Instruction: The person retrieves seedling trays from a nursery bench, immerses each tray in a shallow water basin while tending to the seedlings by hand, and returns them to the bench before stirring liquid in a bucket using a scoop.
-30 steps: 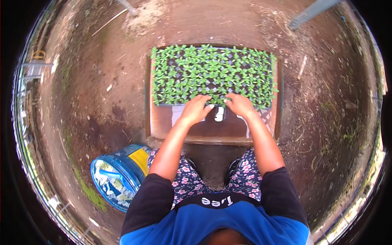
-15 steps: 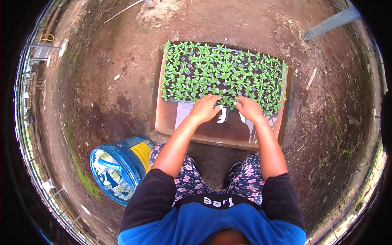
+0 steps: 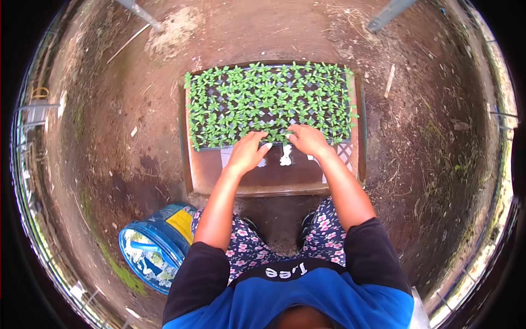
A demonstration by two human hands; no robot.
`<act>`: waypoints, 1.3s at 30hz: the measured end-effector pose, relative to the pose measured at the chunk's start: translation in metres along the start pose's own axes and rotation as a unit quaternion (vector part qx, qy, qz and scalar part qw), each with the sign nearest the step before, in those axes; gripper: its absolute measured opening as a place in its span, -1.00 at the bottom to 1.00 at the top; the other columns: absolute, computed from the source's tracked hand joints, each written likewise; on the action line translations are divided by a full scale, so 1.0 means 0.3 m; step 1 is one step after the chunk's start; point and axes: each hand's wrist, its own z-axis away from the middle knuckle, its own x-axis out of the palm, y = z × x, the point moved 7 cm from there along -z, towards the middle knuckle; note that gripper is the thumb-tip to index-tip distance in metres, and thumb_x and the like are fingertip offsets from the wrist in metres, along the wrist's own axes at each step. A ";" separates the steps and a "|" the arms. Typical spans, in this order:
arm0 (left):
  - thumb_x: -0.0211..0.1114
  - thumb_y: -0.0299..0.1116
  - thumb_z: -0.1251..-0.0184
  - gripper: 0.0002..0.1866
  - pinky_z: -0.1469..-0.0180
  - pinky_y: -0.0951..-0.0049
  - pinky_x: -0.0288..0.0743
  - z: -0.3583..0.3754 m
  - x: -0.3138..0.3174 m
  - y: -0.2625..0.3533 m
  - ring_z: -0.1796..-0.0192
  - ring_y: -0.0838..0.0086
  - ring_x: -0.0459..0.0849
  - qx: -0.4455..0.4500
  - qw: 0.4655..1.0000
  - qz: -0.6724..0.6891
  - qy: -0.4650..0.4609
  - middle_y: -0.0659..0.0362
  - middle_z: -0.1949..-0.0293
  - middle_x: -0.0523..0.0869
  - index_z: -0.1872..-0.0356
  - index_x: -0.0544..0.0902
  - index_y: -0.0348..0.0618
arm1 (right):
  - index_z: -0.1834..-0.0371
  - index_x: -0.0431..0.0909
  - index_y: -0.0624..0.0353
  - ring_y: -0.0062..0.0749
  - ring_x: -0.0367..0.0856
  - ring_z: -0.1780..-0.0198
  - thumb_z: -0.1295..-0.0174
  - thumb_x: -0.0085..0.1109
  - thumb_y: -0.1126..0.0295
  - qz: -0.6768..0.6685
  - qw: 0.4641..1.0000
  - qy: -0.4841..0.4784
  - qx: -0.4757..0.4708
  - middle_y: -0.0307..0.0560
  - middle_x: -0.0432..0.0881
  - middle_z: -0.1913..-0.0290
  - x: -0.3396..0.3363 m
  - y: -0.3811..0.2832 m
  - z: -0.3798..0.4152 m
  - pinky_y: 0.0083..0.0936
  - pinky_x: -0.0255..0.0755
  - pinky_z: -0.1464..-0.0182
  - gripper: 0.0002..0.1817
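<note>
A black seedling tray [image 3: 205, 147], packed with small green seedlings [image 3: 257, 98], lies in the far part of a shallow brown tub [image 3: 274, 189] on the ground. My left hand [image 3: 247, 152] rests at the tray's near edge, thumb and fingers apart, the fingertips among the front seedlings. Just to its right, my right hand [image 3: 308, 140] is at the same edge, its thumb and forefinger slightly parted beside the leaves. A few front plants show between the two hands. Some fingertips are hidden by foliage.
By my left leg stands a blue bucket [image 3: 178, 233] with a yellow label and a whitish, stained lid with a blue handle. Two grey posts [image 3: 392, 13] rise from the dirt ground beyond the tub. Pale sticks [image 3: 390, 81] lie on the soil.
The view has turned and shifted, so the tub and tray appear further left and straighter. Both hands keep about the same place at the tray's near edge.
</note>
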 end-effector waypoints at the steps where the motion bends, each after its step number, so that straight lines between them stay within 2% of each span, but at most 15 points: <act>1: 0.18 -0.21 -0.15 -0.60 0.03 0.31 0.36 -0.001 -0.004 0.011 0.06 0.18 0.51 -0.003 1.000 0.002 0.001 0.03 0.09 0.52 -0.01 0.46 -0.13 | 0.05 0.48 0.05 -0.18 0.48 0.02 -0.15 -0.01 0.16 -0.006 1.000 0.011 0.003 -0.02 0.54 0.10 -0.009 0.007 0.004 -0.30 0.34 -0.01 -0.66; 4: 0.16 -0.25 -0.17 -0.62 -0.03 0.34 0.33 -0.021 -0.042 0.044 0.02 0.20 0.49 0.068 0.994 0.007 0.089 0.01 0.06 0.51 0.01 0.46 -0.18 | 0.07 0.49 0.06 -0.14 0.48 0.03 -0.15 0.00 0.17 -0.038 0.997 0.064 -0.007 -0.01 0.53 0.11 -0.043 0.026 0.011 -0.29 0.35 0.01 -0.67; 6: 0.14 -0.26 -0.21 -0.63 -0.11 0.35 0.27 -0.004 -0.148 0.068 -0.06 0.24 0.44 0.099 0.958 0.035 0.268 0.00 0.04 0.50 0.01 0.45 -0.24 | 0.08 0.49 0.08 -0.12 0.48 0.04 -0.14 0.01 0.16 -0.067 0.992 0.103 -0.023 0.03 0.53 0.11 -0.095 0.032 0.015 -0.30 0.35 0.01 -0.66; 9: 0.13 -0.21 -0.22 -0.60 -0.05 0.37 0.30 -0.001 -0.295 -0.126 0.02 0.30 0.48 0.013 0.885 0.118 0.450 0.00 0.11 0.54 0.04 0.46 -0.31 | 0.14 0.51 0.19 -0.12 0.49 0.05 -0.15 0.01 0.15 -0.163 0.959 0.230 -0.042 0.09 0.55 0.16 -0.282 0.114 0.034 -0.34 0.35 0.02 -0.64; 12: 0.11 -0.12 -0.25 -0.56 -0.01 0.44 0.32 -0.015 -0.410 -0.504 0.09 0.41 0.49 -0.083 0.830 0.196 0.515 0.04 0.13 0.55 0.06 0.46 -0.33 | 0.25 0.56 0.14 -0.41 0.55 0.21 -0.18 0.03 0.22 -0.334 0.877 0.341 0.052 -0.10 0.61 0.27 -0.357 0.438 0.031 -0.51 0.37 0.13 -0.75; 13: 0.09 -0.11 -0.26 -0.56 0.01 0.45 0.33 -0.018 -0.424 -0.665 0.10 0.42 0.50 -0.129 0.836 0.195 0.496 0.04 0.13 0.56 0.06 0.47 -0.32 | 0.30 0.57 0.13 -0.37 0.57 0.22 -0.15 0.00 0.24 -0.389 0.846 0.336 0.143 -0.08 0.62 0.31 -0.328 0.600 0.026 -0.47 0.37 0.14 -0.77; 15: 0.07 -0.06 -0.26 -0.54 0.03 0.48 0.35 -0.010 -0.416 -0.824 0.10 0.43 0.50 -0.238 0.847 0.239 0.411 0.04 0.12 0.56 0.08 0.49 -0.30 | 0.35 0.58 0.13 -0.23 0.58 0.32 -0.03 -0.10 0.27 -0.304 0.825 0.430 0.205 -0.01 0.60 0.38 -0.283 0.832 0.027 -0.40 0.39 0.18 -0.73; 18: -0.05 0.21 -0.18 -0.31 -0.06 0.33 0.25 0.006 -0.354 -0.995 -0.07 0.36 0.42 -0.349 0.862 0.241 0.278 0.03 -0.07 0.46 -0.10 0.38 -0.21 | 0.31 0.50 0.12 -0.61 0.42 0.45 -0.17 -0.20 0.35 -0.291 0.888 0.212 0.285 -0.29 0.50 0.45 -0.074 1.092 -0.072 -0.59 0.30 0.38 -0.77; 21: -0.24 0.41 -0.08 -0.11 -0.16 0.08 0.00 0.036 -0.279 -0.988 -0.26 0.26 0.22 -0.399 0.841 0.304 0.203 0.06 -0.27 0.23 -0.28 0.14 -0.09 | 0.18 0.50 0.00 -0.59 0.46 0.36 -0.19 -0.22 0.31 -0.445 0.816 0.165 0.328 -0.32 0.55 0.29 -0.030 1.032 -0.055 -0.54 0.29 0.29 -0.74; 28: -0.28 0.47 -0.04 -0.08 -0.15 0.13 0.03 0.011 -0.247 -0.930 -0.22 0.22 0.24 -0.390 0.824 0.360 0.197 0.06 -0.20 0.32 -0.28 0.14 -0.06 | 0.02 0.46 -0.14 -0.58 0.48 0.26 -0.17 -0.12 0.17 -0.342 0.866 0.139 0.337 -0.36 0.55 0.18 -0.058 0.995 -0.144 -0.44 0.27 0.25 -0.68; 32: -0.29 0.40 -0.12 -0.22 0.07 0.26 0.17 -0.027 -0.236 -1.075 0.13 0.42 0.44 -0.427 0.803 0.359 0.210 0.16 0.11 0.56 -0.16 0.28 -0.01 | 0.12 0.48 -0.07 -0.64 0.45 0.37 -0.18 -0.09 0.16 -0.361 0.869 0.128 0.313 -0.36 0.50 0.35 -0.068 1.045 -0.175 -0.48 0.28 0.32 -0.74; 34: -0.11 0.12 -0.24 -0.53 0.28 0.43 0.20 -0.029 -0.272 -1.016 0.46 0.58 0.43 -0.429 0.792 0.368 0.231 0.35 0.43 0.58 0.03 0.42 0.02 | 0.24 0.46 -0.14 -0.66 0.38 0.43 -0.18 -0.06 0.17 -0.398 0.853 0.135 0.310 -0.40 0.46 0.41 -0.105 0.981 -0.159 -0.54 0.23 0.33 -0.84; 36: 0.03 -0.04 -0.23 -0.70 0.64 0.57 0.09 -0.088 -0.305 -0.931 0.67 0.65 0.28 -0.344 0.840 0.373 0.192 0.37 0.63 0.45 0.36 0.54 -0.04 | 0.29 0.44 -0.17 -0.66 0.34 0.46 -0.17 -0.04 0.17 -0.408 0.857 0.091 0.300 -0.44 0.44 0.44 -0.130 0.953 -0.173 -0.55 0.22 0.33 -0.88; 37: 0.17 -0.21 -0.12 -0.85 0.61 0.50 0.18 -0.099 -0.327 -0.909 0.65 0.59 0.34 -0.336 0.835 0.371 0.227 0.32 0.64 0.47 0.44 0.55 -0.04 | 0.35 0.42 -0.20 -0.67 0.28 0.50 -0.15 -0.01 0.18 -0.415 0.864 0.077 0.275 -0.49 0.41 0.47 -0.141 0.929 -0.181 -0.56 0.20 0.33 -0.93; 39: 0.24 -0.22 -0.05 -0.83 0.56 0.44 0.27 -0.150 -0.348 -0.870 0.61 0.52 0.43 -0.286 0.870 0.338 0.215 0.26 0.62 0.51 0.47 0.56 -0.08 | 0.46 0.43 -0.17 -0.70 0.27 0.54 -0.12 0.03 0.19 -0.379 0.890 0.090 0.236 -0.50 0.37 0.58 -0.195 0.819 -0.169 -0.58 0.19 0.37 -0.92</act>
